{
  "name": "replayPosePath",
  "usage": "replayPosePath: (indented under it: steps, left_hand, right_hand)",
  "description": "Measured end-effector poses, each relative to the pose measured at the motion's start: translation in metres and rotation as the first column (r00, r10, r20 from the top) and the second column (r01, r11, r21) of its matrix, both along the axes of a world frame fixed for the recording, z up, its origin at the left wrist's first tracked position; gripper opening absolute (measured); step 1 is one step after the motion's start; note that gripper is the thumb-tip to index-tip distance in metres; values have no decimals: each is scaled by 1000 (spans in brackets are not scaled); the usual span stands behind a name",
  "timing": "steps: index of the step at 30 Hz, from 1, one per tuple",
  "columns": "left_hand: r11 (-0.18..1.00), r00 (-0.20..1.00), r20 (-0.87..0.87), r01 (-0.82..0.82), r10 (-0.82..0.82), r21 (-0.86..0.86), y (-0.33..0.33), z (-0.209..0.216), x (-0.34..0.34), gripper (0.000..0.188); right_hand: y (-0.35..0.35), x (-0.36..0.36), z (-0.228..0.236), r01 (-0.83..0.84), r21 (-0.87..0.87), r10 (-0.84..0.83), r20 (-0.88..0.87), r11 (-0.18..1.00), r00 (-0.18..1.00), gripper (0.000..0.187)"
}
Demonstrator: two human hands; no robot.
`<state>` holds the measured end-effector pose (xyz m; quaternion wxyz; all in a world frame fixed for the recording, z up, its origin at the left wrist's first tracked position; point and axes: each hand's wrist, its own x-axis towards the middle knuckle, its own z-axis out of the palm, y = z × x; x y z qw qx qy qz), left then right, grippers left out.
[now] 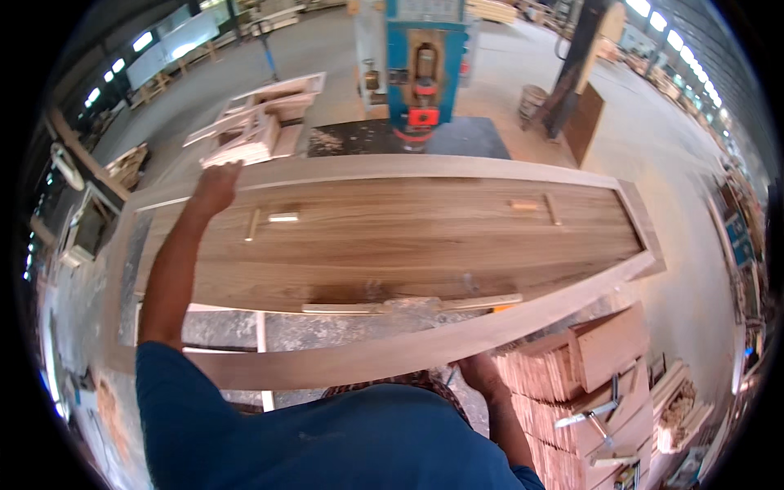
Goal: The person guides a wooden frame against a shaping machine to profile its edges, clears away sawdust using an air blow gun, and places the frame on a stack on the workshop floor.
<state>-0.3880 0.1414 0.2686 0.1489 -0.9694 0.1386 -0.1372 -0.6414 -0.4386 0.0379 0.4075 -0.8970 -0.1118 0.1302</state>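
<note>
A long pale wooden frame (327,364) lies crosswise in front of me, its near rail close to my body. Within its opening shows a brown wood-grain panel (392,245), set toward the far rail and the right end. My left hand (217,186) reaches across to the far rail, its fingers closed over that edge. Low on the right, my right hand (480,374) grips the near rail from below, its fingertips partly hidden under the wood. Small wooden strips (343,309) lie along the panel's near edge, and a few short blocks (524,205) rest on its face.
Just beyond the frame stands a teal machine (426,65) with a red head over a dark table (474,135). Wooden frame pieces (261,122) are piled at far left. Near right, stacked boards (543,392) hold a metal clamp (592,414). A dark post (576,69) rises behind.
</note>
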Motion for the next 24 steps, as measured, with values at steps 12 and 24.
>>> replayPosePath:
  steps: [12, 24]
  left_hand:
    - [993, 995, -69, -75, 69, -94, 11, -92, 23, 59]
    - [983, 989, -144, -48, 22, -179, 109, -296, 72, 69]
  right_hand:
    - [-6, -46, 13, 496, 306, -350, -425, 812, 835, 37]
    - [-39, -127, 55, 470, -493, -613, -177, 732, 770, 31]
